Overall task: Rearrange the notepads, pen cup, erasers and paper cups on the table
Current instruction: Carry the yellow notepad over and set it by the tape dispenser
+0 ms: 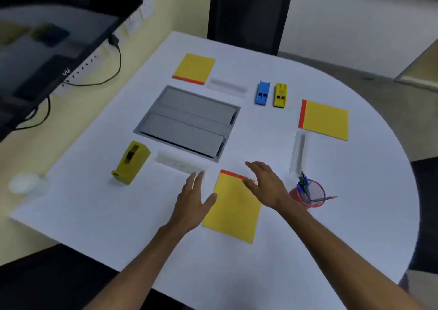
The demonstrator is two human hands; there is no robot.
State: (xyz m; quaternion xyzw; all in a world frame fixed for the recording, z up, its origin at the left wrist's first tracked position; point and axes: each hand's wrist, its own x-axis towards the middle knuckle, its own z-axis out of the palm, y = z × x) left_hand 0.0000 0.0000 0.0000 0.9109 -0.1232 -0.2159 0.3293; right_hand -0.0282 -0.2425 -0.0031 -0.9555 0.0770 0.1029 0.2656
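Head view looks down on a white desk (118, 215) with a rounded right edge. The left hand (193, 198) is wide open, fingers straight and spread, holding nothing; it lies just left of the near notepad (233, 212), its thumb reaching to that pad's left edge. The right hand (265, 186) is equally open and empty, fingers splayed over the pad's red-bound top right corner; whether either palm touches paper or desk cannot be told. This yellow pad lies closest to the desk's near edge, slightly tilted.

A second notepad (194, 67) lies toward the desk's far edge, red binding facing the near side. A third notepad (327, 120) sits toward the right edge, binding on its left. Between these two, a blue eraser (262, 93) and a yellow eraser (280, 95) lie side by side, apart. The red mesh pen cup (310, 194) stands just right of the right wrist, with pens inside.

A grey recessed panel (189, 122) fills the desk's middle. An olive tape dispenser (131, 163) stands toward the left edge. Three clear strips lie near the pads: one by the far pad (226, 87), one below the right pad (299, 153), one at the left fingertips (175, 163). A pale round thing (23, 183) beyond the left edge is too blurred to identify
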